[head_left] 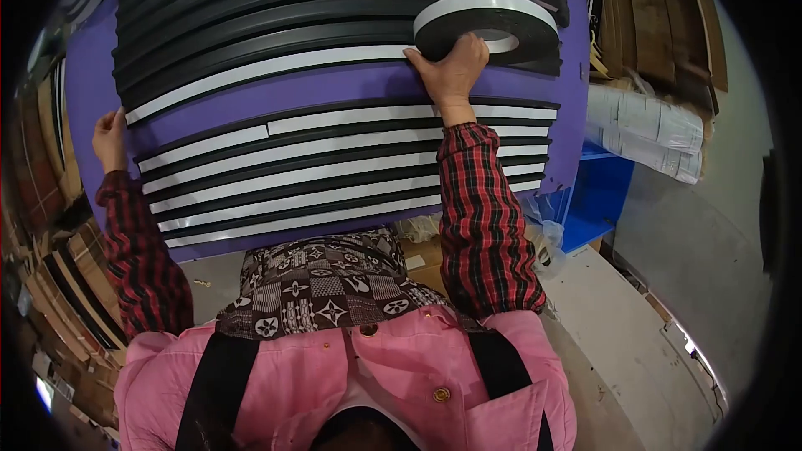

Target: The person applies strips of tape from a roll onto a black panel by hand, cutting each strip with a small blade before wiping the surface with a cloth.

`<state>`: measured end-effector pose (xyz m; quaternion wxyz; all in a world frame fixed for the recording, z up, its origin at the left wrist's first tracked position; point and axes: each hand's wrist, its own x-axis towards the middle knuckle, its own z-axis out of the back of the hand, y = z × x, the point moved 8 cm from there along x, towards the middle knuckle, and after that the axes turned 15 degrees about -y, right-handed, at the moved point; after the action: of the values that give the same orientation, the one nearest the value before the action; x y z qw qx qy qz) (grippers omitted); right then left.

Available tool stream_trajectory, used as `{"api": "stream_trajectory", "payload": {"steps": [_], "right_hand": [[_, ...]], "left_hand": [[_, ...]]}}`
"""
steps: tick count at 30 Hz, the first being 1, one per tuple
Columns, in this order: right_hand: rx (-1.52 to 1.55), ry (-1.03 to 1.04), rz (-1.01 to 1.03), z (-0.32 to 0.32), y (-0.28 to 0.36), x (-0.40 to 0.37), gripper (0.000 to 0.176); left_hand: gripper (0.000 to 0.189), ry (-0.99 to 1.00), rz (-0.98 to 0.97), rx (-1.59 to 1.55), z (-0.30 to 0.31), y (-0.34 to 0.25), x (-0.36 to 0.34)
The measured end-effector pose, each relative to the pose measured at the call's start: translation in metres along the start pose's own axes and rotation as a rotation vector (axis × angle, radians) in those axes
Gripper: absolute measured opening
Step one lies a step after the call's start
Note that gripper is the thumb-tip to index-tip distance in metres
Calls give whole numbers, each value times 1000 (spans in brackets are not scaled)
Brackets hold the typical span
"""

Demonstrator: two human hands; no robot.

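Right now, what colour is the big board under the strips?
The board is purple; head view.

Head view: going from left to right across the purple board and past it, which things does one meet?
Left hand → right hand → white wrapped bundles.

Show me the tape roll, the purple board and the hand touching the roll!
tape roll (535,43): head view, on its black outer side.
purple board (334,88): head view, on a bare purple stripe.
right hand (455,68): head view, on the back of the hand.
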<state>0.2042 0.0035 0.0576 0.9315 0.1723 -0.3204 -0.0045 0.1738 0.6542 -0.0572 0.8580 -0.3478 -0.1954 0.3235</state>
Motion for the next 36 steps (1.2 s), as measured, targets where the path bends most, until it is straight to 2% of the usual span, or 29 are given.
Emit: {"api": "stream_trajectory", "payload": {"steps": [1,2,3,4,5,6,8,9,11,13,14,17,19,20,24,26,30,32,35,36], "right_hand": [[73,-19,-71,7,3,4,62],[79,-22,-73,9,12,8,62],[536,-49,-333,9,10,11,59],[993,-77,-590,8,6,13,56],[1233,-107,-716,14,4,18,52],[1472,-136,-839,21,-8,22,47],[1735,-236,-1100,38,-46,27,37],[1636,-373,-1102,62,-69,33,33],[1357,-450,-909,99,-142,43,32],[1094,-624,-956,120,-218,38,35],[1001,-692,-1013,129,-239,39,42],[251,-544,-655,129,-288,35,61],[-15,-295,-641,109,-300,31,74],[-159,-245,-485,105,-295,33,72],[-220,-210,-418,92,-294,29,68],[-289,-243,-314,85,-294,27,65],[-328,-188,-263,77,-289,28,69],[-411,-22,-196,71,-282,37,74],[-421,-92,-163,93,-282,69,63],[-373,-218,-134,101,-274,86,59]], "left_hand": [[20,-93,-232,33,-14,-91,-50],[15,68,-235,-166,-50,-184,-117],[14,182,-397,-156,-87,-248,-177],[15,361,-690,-284,-119,-306,-239],[20,420,-884,-422,-141,-346,-290],[24,432,-996,-422,-168,-371,-330],[29,374,-1067,-189,-204,-388,-365],[33,310,-1126,-89,-206,-383,-368],[37,386,-1101,-29,-210,-382,-368],[43,354,-1145,88,-208,-382,-371],[46,356,-1146,109,-208,-382,-371],[54,382,-1160,207,-211,-378,-374],[59,427,-1132,227,-213,-377,-376],[60,431,-1115,257,-213,-376,-376],[60,435,-1097,325,-215,-373,-374],[60,432,-1090,338,-216,-374,-375],[57,423,-1123,353,-213,-379,-377],[53,416,-1162,365,-212,-383,-377],[38,285,-1260,310,-212,-403,-378],[35,235,-1265,264,-214,-410,-380]]}}
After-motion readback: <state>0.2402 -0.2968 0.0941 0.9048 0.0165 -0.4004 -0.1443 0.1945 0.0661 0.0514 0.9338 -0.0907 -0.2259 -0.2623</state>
